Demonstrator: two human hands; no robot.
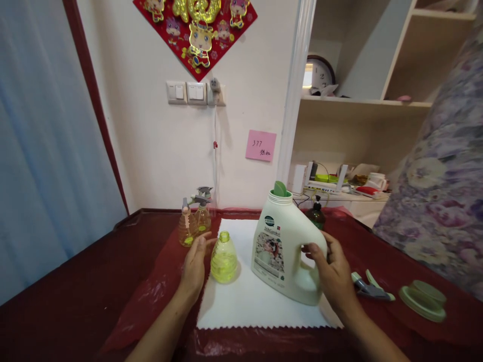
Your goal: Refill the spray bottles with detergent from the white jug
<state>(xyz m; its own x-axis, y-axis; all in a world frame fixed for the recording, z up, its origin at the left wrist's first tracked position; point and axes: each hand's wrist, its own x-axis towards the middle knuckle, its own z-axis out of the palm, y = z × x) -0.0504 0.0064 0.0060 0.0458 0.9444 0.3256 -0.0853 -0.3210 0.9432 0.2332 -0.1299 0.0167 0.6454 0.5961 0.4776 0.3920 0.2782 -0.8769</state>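
Your right hand [332, 274] holds big white detergent bottle [281, 251] by handle, bottle tilted on white cloth [226, 306]; left hand [194, 269] open, just beside small green bottle [224, 261].

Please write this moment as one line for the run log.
left hand: beside clear yellow-green plastic bottle | right hand: grips tilted white plastic detergent jug | both on white sheet
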